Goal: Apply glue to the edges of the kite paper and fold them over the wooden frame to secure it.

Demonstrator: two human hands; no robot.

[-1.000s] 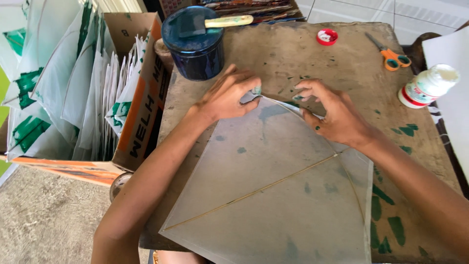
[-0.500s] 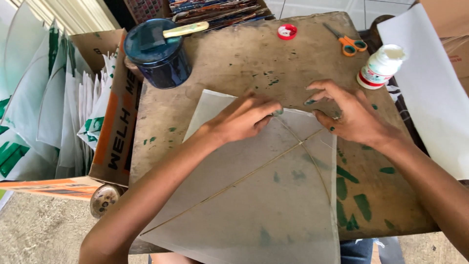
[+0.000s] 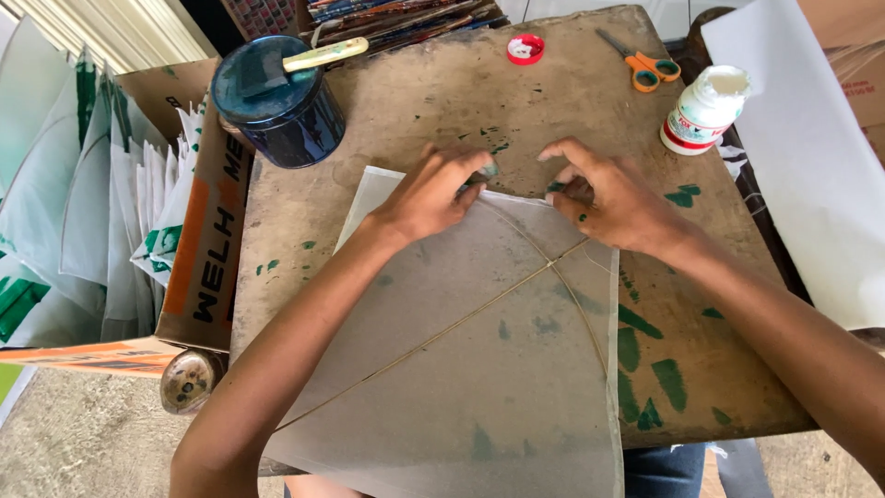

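Note:
A thin translucent paper kite (image 3: 489, 369) with two slim sticks crossed under it lies on a brown wooden table (image 3: 424, 101) stained with green paint. My left hand (image 3: 433, 194) presses on the kite's far edge with its fingers curled. My right hand (image 3: 604, 198) rests beside it on the same folded edge, fingertips pinching the paper down. Both hands sit close together at the kite's top. The near corner of the kite hangs over the table's front edge.
A dark blue tin (image 3: 277, 101) with a brush on its lid stands at the back left. Orange-handled scissors (image 3: 645, 65), a red cap (image 3: 525, 48) and an open white glue bottle (image 3: 705, 111) are at the back right. A cardboard box (image 3: 198, 249) of finished kites stands left.
Both hands have slid along the kite's top edge and closed together. The head camera has shifted, so the table and the kite sit differently in view.

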